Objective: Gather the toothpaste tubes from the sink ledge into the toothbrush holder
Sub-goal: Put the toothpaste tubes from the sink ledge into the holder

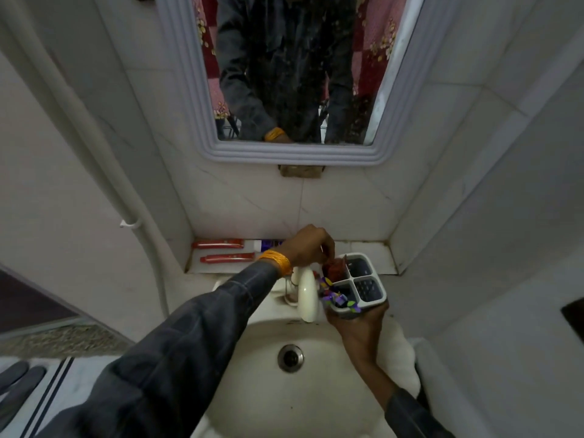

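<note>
My right hand (357,324) grips the grey four-compartment toothbrush holder (376,300) from below, above the basin. My left hand (308,246) pinches a red toothpaste tube (335,268) that stands in the holder's back-left compartment. A purple tube (336,298) sits in the front-left compartment. The two right compartments look empty. On the sink ledge at the left lie two red tubes (218,245) (227,257) and a white-and-purple tube (267,244), partly hidden by my left wrist.
A white tap (308,295) stands just left of the holder, over the basin with its drain (290,357). The tiled ledge (376,248) runs along the back wall under a mirror (294,74). A white cloth (398,358) lies at the basin's right.
</note>
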